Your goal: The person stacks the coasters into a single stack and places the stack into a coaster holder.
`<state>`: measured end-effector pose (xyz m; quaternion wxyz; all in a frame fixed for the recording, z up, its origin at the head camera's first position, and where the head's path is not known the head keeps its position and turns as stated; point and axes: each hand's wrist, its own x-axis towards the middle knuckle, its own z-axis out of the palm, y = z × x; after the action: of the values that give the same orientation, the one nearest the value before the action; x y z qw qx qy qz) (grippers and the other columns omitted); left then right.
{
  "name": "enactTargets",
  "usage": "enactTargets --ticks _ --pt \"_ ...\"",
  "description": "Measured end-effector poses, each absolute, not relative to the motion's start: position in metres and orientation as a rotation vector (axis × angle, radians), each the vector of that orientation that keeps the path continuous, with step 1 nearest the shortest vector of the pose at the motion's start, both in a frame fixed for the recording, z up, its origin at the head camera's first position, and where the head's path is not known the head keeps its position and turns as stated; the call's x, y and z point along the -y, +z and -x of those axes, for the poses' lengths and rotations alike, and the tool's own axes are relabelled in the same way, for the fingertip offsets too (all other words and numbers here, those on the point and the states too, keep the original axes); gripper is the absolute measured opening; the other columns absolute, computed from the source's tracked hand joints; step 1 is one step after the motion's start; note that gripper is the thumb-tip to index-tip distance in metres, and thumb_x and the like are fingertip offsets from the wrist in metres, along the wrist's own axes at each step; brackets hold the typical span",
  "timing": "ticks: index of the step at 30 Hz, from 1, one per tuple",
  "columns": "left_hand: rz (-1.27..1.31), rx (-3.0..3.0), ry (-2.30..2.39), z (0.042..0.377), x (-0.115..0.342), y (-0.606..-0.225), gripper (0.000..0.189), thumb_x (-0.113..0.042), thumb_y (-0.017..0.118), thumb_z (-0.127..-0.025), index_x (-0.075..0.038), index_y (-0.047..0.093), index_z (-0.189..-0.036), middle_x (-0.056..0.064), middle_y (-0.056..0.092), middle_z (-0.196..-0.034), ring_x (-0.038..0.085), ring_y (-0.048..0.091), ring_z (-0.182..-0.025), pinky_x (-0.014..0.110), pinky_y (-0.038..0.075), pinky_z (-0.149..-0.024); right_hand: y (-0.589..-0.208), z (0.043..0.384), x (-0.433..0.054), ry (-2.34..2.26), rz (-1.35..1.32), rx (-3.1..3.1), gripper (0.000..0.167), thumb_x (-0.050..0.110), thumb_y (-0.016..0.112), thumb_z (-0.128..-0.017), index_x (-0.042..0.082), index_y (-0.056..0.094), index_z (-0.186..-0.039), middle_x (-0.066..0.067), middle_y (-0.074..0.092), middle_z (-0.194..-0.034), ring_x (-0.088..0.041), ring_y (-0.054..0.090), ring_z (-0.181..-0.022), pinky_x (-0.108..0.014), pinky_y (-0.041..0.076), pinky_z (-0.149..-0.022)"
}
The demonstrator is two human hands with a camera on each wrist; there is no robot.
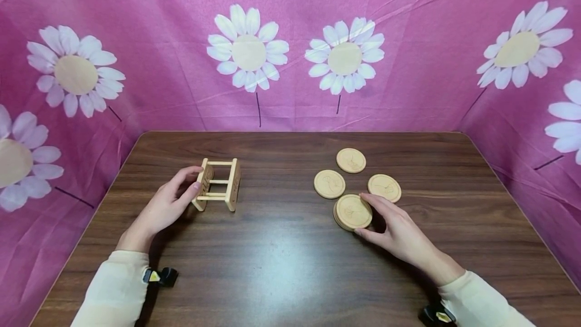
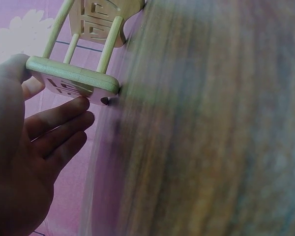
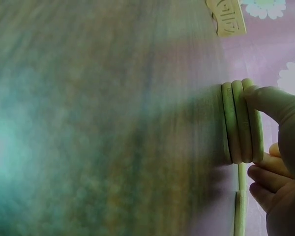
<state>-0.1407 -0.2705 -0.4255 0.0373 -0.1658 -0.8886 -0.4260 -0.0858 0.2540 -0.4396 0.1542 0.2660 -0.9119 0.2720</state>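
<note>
My left hand (image 1: 165, 206) holds the left side panel of a small wooden coaster rack (image 1: 232, 185) between thumb and index finger; the other fingers lie beside the panel's outer face in the left wrist view. The rack stands on the table, its two carved panels joined by round bars. At the right, my right hand (image 1: 406, 233) pinches the top round wooden coaster (image 1: 354, 211) of a short stack, thumb on the near edge and index finger on the far edge. In the right wrist view, more coasters (image 3: 231, 123) sit directly under it.
Three single coasters lie flat beyond the stack: one at the left (image 1: 329, 184), one at the back (image 1: 351, 160) and another at the right (image 1: 384, 188). The brown wood-grain table (image 1: 272, 261) ends at a pink curtain (image 1: 290, 110) with daisies.
</note>
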Motion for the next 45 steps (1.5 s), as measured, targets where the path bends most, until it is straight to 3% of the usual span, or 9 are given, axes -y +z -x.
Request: enactTargets --ticks 13,25,45 --pt "0.511 2.727 -1.307 0.141 0.271 -0.425 0.040 -0.008 0.060 -0.110 -0.010 0.055 -0.150 0.023 0.073 -0.127 -0.011 0.058 -0.111 0.001 0.042 -0.097 -0.438 0.084 -0.254 0.797 -0.738 2.628 0.078 0.013 0.098 -0.073 -0.005 0.064 -0.140 -0.022 0.073 -0.133 -0.047 0.067 -0.124 0.000 0.017 -0.119" --pt "0.513 2.722 -1.318 0.140 0.271 -0.425 0.041 -0.008 0.060 -0.110 -0.010 0.055 -0.151 0.023 0.072 -0.128 -0.010 0.058 -0.113 0.001 0.042 -0.098 -0.431 0.085 -0.251 0.844 -0.699 2.632 0.070 0.012 0.093 -0.080 0.000 0.064 -0.143 -0.020 0.072 -0.136 -0.046 0.066 -0.127 -0.001 0.019 -0.119" --pt "0.509 2.733 -1.312 0.141 0.271 -0.426 0.038 -0.011 0.057 -0.112 -0.010 0.055 -0.150 0.023 0.073 -0.126 -0.006 0.062 -0.109 0.003 0.044 -0.096 -0.425 0.100 -0.249 0.870 -0.691 2.621 0.064 0.008 0.090 -0.082 -0.003 0.066 -0.140 -0.020 0.074 -0.133 -0.042 0.069 -0.123 0.002 0.022 -0.114"
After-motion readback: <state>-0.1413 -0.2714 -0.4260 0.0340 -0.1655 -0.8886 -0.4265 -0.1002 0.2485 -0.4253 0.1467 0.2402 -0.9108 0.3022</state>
